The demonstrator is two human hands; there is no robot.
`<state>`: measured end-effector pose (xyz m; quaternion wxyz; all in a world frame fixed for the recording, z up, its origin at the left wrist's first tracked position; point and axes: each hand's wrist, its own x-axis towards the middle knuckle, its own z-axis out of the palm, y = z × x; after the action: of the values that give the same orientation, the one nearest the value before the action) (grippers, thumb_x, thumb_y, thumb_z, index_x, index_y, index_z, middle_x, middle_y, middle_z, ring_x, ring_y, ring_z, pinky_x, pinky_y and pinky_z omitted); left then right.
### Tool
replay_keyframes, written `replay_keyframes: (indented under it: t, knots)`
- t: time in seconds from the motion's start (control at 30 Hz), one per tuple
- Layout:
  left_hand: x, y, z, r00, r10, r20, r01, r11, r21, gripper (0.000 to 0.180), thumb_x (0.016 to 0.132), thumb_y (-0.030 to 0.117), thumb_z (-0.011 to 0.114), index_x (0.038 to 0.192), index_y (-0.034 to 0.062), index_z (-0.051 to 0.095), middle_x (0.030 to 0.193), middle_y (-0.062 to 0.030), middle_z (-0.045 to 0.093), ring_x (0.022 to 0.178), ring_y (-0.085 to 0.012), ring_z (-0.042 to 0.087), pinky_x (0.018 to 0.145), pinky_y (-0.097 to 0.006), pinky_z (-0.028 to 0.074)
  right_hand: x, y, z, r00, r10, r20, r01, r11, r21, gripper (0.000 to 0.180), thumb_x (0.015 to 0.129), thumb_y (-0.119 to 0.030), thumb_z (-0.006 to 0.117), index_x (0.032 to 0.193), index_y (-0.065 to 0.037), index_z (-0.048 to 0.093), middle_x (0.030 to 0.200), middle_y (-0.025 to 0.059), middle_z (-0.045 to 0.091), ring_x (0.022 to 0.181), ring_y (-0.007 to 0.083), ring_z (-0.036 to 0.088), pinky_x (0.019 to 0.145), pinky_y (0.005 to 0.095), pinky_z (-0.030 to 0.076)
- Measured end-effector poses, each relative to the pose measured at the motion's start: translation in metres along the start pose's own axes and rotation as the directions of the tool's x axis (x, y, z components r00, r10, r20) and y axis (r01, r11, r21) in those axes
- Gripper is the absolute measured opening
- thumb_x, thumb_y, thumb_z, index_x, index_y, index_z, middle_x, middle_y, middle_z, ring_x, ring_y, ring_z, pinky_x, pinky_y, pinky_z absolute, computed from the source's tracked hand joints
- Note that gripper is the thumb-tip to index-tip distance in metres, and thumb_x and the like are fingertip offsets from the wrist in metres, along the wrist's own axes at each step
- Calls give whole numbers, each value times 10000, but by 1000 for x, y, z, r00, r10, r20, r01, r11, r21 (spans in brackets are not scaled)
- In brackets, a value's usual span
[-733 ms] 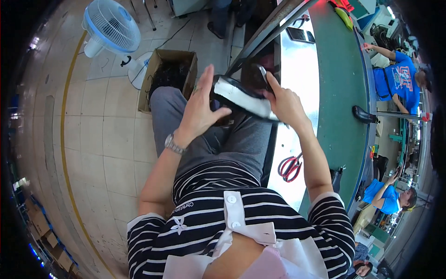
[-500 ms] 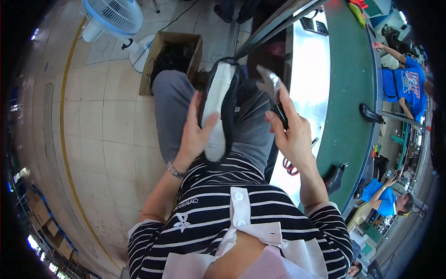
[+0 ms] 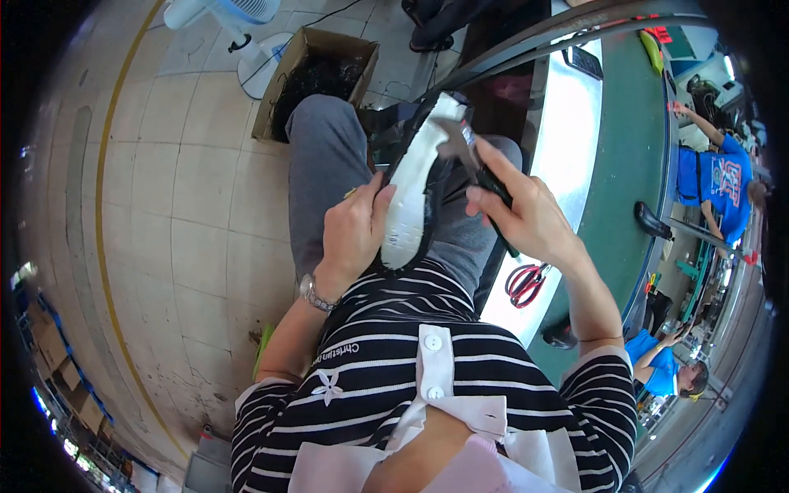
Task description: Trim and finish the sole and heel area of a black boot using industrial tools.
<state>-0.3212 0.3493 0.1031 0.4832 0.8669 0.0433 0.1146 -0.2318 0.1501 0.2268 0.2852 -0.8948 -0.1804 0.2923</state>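
A black shoe with a white sole (image 3: 411, 185) rests sole-up on my lap, heel toward my body. My left hand (image 3: 353, 234) grips its left side near the heel, thumb on the sole. My right hand (image 3: 526, 218) holds a dark-handled metal tool (image 3: 460, 144), whose silvery tip lies over the front part of the sole. I sit on grey-trousered legs in a striped shirt.
A cardboard box of dark scraps (image 3: 316, 74) and a white fan (image 3: 230, 20) stand on the tiled floor ahead. To my right runs a bench with a bright panel (image 3: 567, 140), red scissors (image 3: 526, 283) and a green belt (image 3: 629, 156). People in blue shirts (image 3: 711, 185) work beyond.
The shoe has been turned from lying crosswise to pointing away from me, sole up. My right hand has brought the tool over its toe end.
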Motion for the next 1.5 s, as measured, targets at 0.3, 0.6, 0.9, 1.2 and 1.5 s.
replay_keyframes:
  t: [0.3, 0.6, 0.9, 1.2, 1.5]
  knots:
    - [-8, -12, -9, 974, 6, 228, 10, 997, -70, 266, 924, 219, 605, 821, -26, 612, 626, -173, 558, 554, -271, 600, 519, -328, 461, 0, -21, 6, 898, -20, 439, 141, 959, -245, 620, 924, -98, 530, 1481, -165, 269, 918, 240, 651, 802, 386, 664, 759, 456, 514]
    - [-13, -3, -8, 933, -62, 354, 125, 979, -159, 370, 899, 262, 649, 1173, 20, 592, 943, -130, 672, 796, -195, 676, 646, -271, 525, -3, 4, 18, 906, -45, 421, 174, 946, -274, 682, 918, -128, 583, 1494, -249, 238, 754, 164, 622, 614, 335, 632, 554, 435, 505]
    - [23, -26, 41, 606, -122, 786, 760, -203, -618, 804, 878, 398, 668, 1524, 247, 214, 1470, -77, 362, 1299, -189, 410, 1053, -345, 363, -10, 36, 31, 927, -204, 315, 278, 937, -210, 669, 914, -127, 593, 1485, -293, 287, 667, 94, 577, 468, 208, 554, 419, 336, 462]
    - [38, 2, 34, 628, -226, 744, 775, 104, -623, 817, 839, 258, 660, 1520, 156, 220, 1366, -75, 434, 1164, -176, 472, 971, -322, 414, -18, 24, 24, 949, -242, 200, 258, 964, -58, 661, 894, -109, 607, 1474, -242, 320, 759, 145, 653, 497, 256, 609, 447, 374, 484]
    - [42, -14, 33, 597, -131, 792, 802, 109, -587, 817, 848, 211, 681, 1522, 190, 219, 1177, -37, 562, 948, -97, 583, 824, -286, 502, 51, -1, -27, 740, -670, -61, 607, 704, -369, 686, 913, -209, 598, 1495, -288, 243, 784, 129, 687, 591, 311, 658, 521, 409, 528]
